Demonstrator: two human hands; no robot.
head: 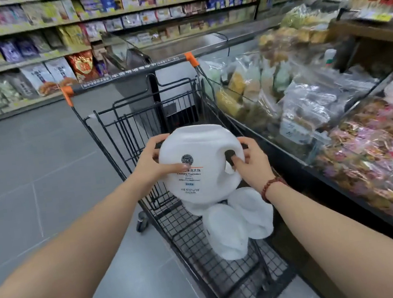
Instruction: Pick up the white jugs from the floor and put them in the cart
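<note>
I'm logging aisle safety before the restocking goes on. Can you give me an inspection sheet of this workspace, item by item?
Surface: grey tiled floor; no jugs in view on it.
Job's things: held jug over the cart basket; left loaded jug and right loaded jug lie side by side inside.
Clutter: dark shape at the bottom edge, cannot tell what.
Hands: left hand grips the held jug's side; right hand holds its handle; bracelet on that wrist.
Cables: nothing seen.
Surroundings: stocked shelves left and ahead; bagged foods close on the right.
</note>
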